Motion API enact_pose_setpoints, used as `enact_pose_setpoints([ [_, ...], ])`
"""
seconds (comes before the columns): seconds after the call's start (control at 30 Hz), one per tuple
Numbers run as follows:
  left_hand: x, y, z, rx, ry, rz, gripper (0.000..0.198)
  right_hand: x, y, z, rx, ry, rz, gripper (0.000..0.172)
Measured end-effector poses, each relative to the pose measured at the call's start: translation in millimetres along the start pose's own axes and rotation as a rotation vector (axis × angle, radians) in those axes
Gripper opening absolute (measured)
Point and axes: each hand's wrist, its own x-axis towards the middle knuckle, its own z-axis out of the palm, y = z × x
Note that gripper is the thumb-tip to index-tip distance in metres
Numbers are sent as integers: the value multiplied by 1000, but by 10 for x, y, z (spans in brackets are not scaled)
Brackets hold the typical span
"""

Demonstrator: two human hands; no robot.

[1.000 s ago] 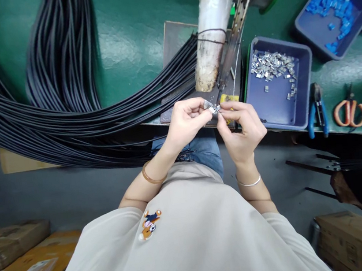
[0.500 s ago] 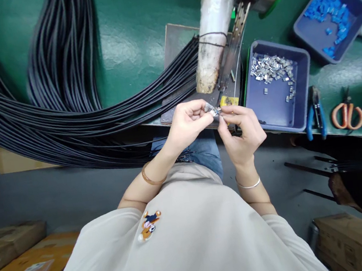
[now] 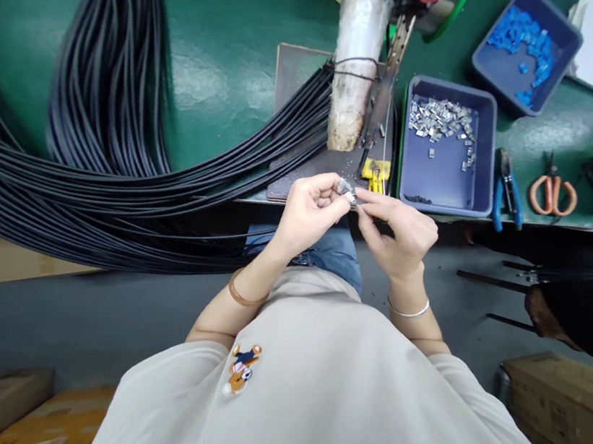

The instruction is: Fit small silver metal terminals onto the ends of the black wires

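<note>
My left hand (image 3: 312, 209) is closed, thumb and fingers pinching a small silvery metal connector piece (image 3: 347, 192). Whether a cable runs into that piece is hidden by my fingers. From the right, my right hand (image 3: 400, 229) meets it with thumb and index finger pinched at the piece's near end. Just beyond my fingertips lies a yellow tool or clip (image 3: 376, 173) on a dark board (image 3: 289, 168) at the table edge. Black cables (image 3: 244, 154) sweep in from the left, their ends on the board under a plastic-wrapped white tube (image 3: 353, 47).
To the right, a blue-grey tray (image 3: 416, 181) holds small metal shells (image 3: 439, 117). Farther back is another tray (image 3: 571, 44) with blue pieces (image 3: 521, 39). Blue-handled pliers (image 3: 505, 191) and orange-handled snips (image 3: 552, 194) lie near the green table's front edge. A seated person's dark clothing (image 3: 586, 307) shows at right.
My right fingers have drawn closer together at the metal piece and shifted slightly, uncovering more of the yellow tool. The view has turned a little; my left hand keeps its pinch.
</note>
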Motion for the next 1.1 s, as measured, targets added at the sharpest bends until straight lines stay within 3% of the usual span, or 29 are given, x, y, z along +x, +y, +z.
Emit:
enact_pose_setpoints([
  [0.13,-20,-29,14,4,21,22,14,-17,24,-4,4,9,-75,19],
  [0.27,-61,-33,33,63,29,59,12,-22,17,8,109,88,158,16],
  [0.43,-80,-20,39,138,32,105,11,-14,-9,50,222,29,389,6],
  [0.83,-34,-16,14,98,-47,16,18,5,17,115,307,61,367,8],
  [1.1,-4,-9,11,40,-74,-15,18,16,29,87,297,11,457,5],
])
